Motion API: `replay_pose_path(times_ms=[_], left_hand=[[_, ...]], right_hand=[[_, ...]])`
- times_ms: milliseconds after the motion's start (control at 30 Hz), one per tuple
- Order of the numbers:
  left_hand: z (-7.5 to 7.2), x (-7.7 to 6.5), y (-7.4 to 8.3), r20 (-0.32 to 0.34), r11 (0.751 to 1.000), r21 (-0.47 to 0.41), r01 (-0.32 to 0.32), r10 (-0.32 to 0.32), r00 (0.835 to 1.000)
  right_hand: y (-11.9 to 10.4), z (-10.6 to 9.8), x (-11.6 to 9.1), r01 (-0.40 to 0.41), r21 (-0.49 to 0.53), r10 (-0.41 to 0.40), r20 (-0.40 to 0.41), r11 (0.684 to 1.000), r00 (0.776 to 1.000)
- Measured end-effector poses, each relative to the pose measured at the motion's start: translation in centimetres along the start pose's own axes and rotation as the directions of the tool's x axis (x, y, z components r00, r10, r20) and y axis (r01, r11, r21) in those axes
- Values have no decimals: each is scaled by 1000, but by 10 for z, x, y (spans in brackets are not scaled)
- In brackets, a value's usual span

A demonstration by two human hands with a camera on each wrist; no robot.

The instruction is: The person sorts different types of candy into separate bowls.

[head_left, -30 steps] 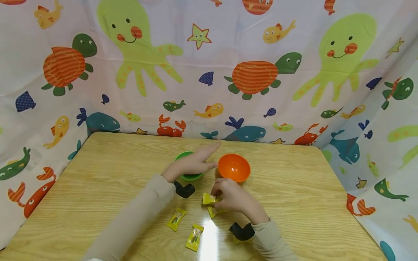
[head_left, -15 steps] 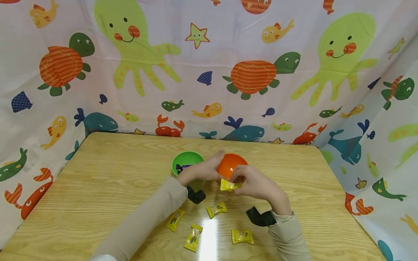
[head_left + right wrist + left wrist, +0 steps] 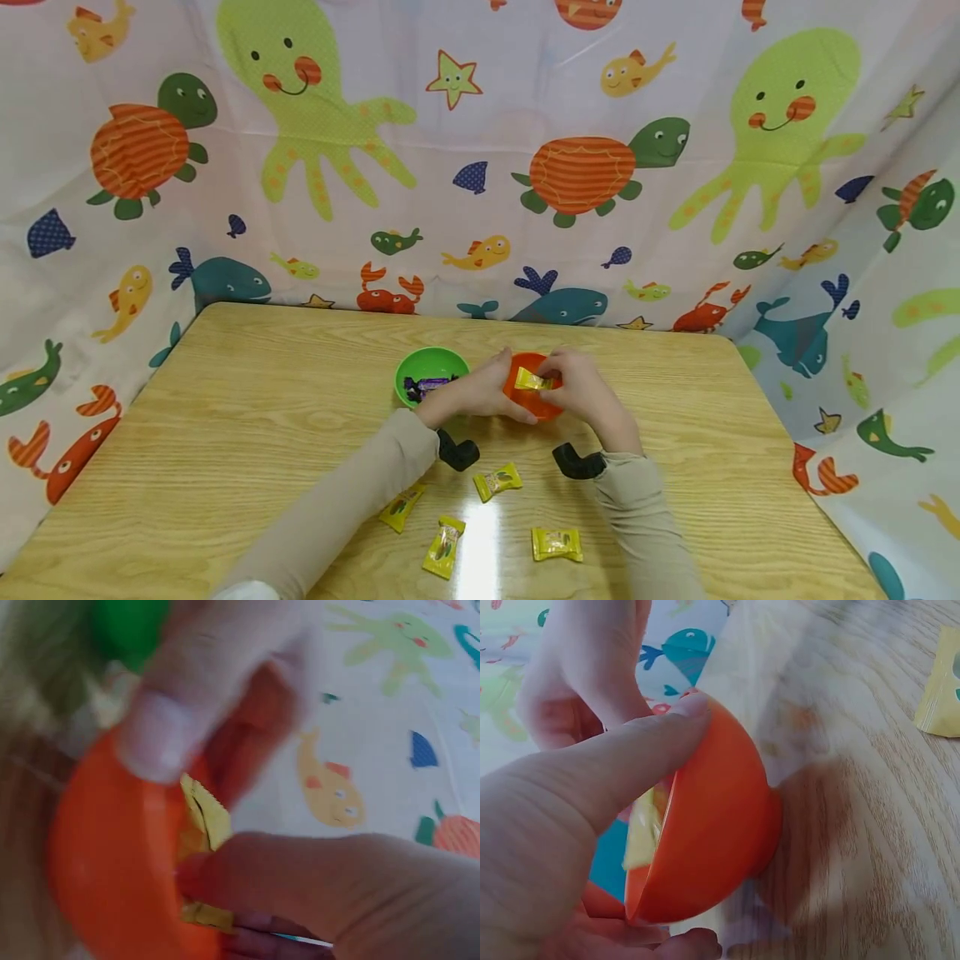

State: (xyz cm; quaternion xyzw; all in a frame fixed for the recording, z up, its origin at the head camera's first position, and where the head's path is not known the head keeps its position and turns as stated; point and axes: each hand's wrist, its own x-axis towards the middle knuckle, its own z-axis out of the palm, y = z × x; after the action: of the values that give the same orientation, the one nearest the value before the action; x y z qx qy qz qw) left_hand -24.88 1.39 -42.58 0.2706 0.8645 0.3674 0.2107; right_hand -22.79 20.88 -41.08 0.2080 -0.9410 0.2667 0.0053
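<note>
My left hand (image 3: 483,390) holds the orange bowl (image 3: 712,817) at its near left side, thumb over the outside by the rim. In the left wrist view its other fingers show below the bowl. Between thumb and fingers, my right hand (image 3: 588,392) pinches a yellow-wrapped candy (image 3: 531,380) at the bowl's mouth. The right wrist view has the candy's yellow wrapper (image 3: 206,817) just inside the orange rim. Left of these stands a green bowl (image 3: 431,358) with purple-wrapped candy (image 3: 426,387) in it, partly hidden by my left hand.
Several yellow-wrapped candies lie nearer on the wooden table (image 3: 285,383): one candy (image 3: 498,481) below the hands, another candy (image 3: 557,544) to the right, a third candy (image 3: 444,547) at front. My left sleeve partly covers one more candy (image 3: 402,507). A printed curtain (image 3: 450,150) hangs behind.
The right hand has lifted a yellow candy from the table and carried it up to the orange bowl. The left hand has moved right from over the green bowl and taken hold of the orange one.
</note>
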Motion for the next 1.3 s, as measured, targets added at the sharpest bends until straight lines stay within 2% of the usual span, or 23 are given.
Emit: replay_pose_path(times_ms=[167,333,567,767,1033,1167,1300], left_hand=[[2,2,-1,2,1000,-6,-8,8,1000],[2,4,-1,-11,998,-23,-58,58,998],[0,3,1,-11,996,-7,-88,88,996],[-2,3,3,1,997,20,-71,71,997],[-4,4,4,12,994,103,-28,27,1000],[-4,3,4,28,993,120,12,-15,999],[-4,3,5,31,994,102,26,-30,999]], right_hand=[[0,19,8,16,-105,-20,-40,994,999],[4,32,10,38,-124,-48,-78,992,996],[1,39,10,5,-120,-15,-84,993,996],[-1,38,10,-20,-123,10,-78,992,997],[-7,32,8,-51,-88,48,-35,995,998],[-13,22,3,-37,-56,34,-47,998,998],[-23,9,-6,6,21,-3,-104,1000,995]])
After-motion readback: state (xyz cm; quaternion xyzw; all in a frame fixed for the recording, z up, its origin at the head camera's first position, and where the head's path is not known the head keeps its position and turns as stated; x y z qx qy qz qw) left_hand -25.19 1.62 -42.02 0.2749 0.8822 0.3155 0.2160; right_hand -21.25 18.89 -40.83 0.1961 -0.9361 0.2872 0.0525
